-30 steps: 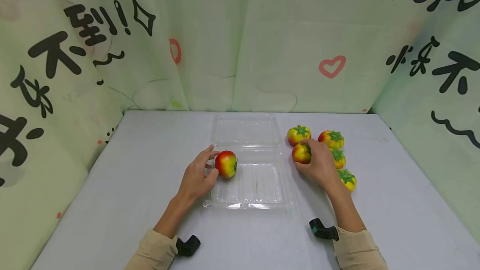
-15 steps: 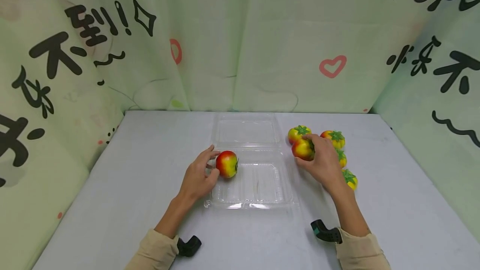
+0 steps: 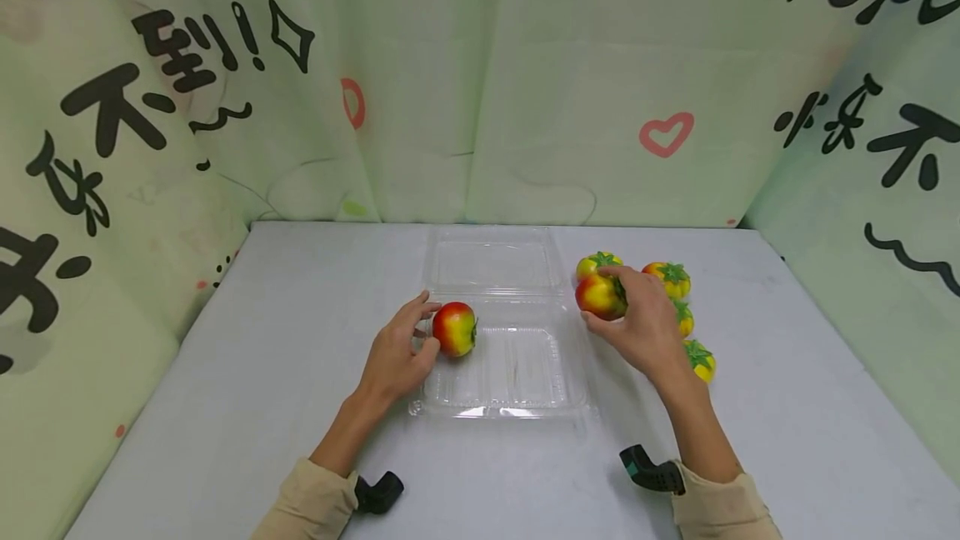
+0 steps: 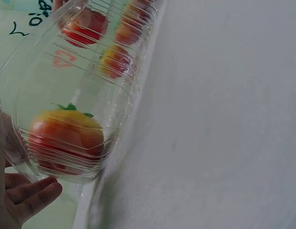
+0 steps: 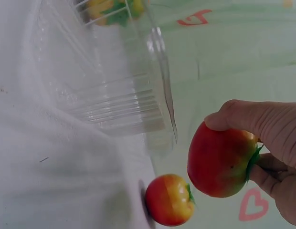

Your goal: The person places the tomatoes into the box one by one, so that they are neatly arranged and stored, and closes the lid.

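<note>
My right hand pinches a red-and-yellow toy tomato by its sides, thumb and fingers around it. In the right wrist view, this tomato is raised, its green leafy top toward the palm. A clear plastic clamshell box lies with its lid folded back. Inside its left side, a second tomato lies tilted, leafy top to the right. My left hand is at the box's left edge beside that tomato. In the left wrist view, its fingers extend loosely along the outside of the plastic wall.
Several more tomatoes lie right of the box: one at the back, another behind the right hand, and one by the right wrist. The white table ends at a green printed curtain.
My right hand has lifted its tomato slightly and brought it a little left, away from the others. The left hand and the tomato in the box have stayed in place.
</note>
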Action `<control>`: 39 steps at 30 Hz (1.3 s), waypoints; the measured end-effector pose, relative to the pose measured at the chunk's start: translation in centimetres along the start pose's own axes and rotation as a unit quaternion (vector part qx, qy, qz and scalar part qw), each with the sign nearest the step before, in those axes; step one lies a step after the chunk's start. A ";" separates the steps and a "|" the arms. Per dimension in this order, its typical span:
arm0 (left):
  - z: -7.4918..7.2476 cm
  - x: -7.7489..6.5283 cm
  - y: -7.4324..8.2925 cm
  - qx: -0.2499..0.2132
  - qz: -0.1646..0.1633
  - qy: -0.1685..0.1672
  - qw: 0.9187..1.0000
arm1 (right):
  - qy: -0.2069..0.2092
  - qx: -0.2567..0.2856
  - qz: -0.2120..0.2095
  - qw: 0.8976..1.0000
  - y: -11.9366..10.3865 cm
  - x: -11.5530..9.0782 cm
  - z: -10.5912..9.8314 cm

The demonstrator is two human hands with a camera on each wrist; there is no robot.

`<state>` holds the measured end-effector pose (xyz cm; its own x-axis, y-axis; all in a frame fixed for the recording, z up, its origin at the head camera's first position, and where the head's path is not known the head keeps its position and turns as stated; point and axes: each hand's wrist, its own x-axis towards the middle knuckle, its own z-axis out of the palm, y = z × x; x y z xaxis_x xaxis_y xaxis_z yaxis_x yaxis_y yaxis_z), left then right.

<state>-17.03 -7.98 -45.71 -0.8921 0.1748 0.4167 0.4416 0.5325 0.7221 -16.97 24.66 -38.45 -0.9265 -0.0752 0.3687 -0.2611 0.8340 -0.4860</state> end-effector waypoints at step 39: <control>-0.3 0.2 -0.2 -0.008 0.010 -0.006 1.000 | -0.029 0.031 -0.067 0.997 -5.2 -1.3 2.0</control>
<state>-17.28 -8.27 -45.61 -0.8840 0.1962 0.4244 0.4611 0.5156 0.7221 -14.92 19.36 -38.03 -0.8957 -0.2179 0.3876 -0.3989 0.7791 -0.4837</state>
